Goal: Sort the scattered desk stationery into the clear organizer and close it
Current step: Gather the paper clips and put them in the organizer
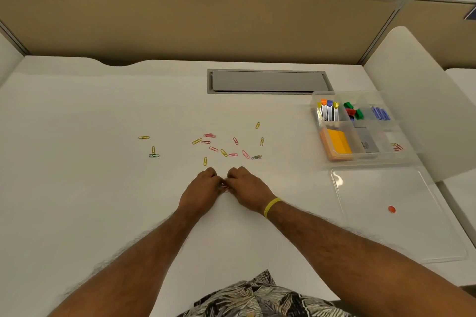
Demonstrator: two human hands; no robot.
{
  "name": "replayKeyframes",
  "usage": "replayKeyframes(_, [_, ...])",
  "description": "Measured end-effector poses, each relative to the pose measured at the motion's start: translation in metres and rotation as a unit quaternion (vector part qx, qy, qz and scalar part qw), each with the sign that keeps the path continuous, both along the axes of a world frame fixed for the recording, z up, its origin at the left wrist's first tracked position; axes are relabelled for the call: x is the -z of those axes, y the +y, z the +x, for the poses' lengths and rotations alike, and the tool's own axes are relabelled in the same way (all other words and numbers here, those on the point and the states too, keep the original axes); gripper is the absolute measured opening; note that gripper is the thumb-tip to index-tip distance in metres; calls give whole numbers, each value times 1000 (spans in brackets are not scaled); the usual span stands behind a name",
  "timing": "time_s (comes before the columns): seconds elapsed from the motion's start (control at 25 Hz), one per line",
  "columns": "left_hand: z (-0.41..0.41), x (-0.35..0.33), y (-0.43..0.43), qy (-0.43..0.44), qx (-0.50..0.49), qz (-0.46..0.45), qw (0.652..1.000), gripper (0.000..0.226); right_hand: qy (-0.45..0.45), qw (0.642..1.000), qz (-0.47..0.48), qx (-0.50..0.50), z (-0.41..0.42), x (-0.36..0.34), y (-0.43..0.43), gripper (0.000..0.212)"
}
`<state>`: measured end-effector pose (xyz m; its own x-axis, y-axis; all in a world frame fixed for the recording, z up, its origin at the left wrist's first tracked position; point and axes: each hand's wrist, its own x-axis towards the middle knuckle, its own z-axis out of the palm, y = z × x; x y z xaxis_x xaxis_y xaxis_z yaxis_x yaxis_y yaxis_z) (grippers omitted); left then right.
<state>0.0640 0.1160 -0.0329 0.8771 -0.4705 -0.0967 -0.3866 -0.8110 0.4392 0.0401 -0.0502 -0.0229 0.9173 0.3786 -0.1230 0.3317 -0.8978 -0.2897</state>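
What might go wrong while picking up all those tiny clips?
The bunch of clips pinched between the left hand and right hand is small, so some might slip on the way to the organizer. The stray clips far off to the left could get forgotten. The lid lies near the right forearm and might get nudged.

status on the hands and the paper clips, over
Left hand and right hand both pinching a bunch of red wire paper clips. Loose coloured paper clips scattered on white desk. Clear plastic organizer open, clear lid beside it.
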Motion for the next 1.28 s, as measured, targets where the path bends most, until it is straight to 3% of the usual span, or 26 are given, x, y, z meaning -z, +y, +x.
replayKeyframes(0.44, [9,-5,-4,2,42,30,999,27,64,993,58,74,15,-8,1,26])
replayKeyframes(0.84, [11,-23,-13,-3,104,26,994,27,61,984,139,92,2,-23,-22,21])
replayKeyframes(1.28, [6,-36,-70,-1,191,13,982,30,101,948,236,189,-29,-29,-80,16])
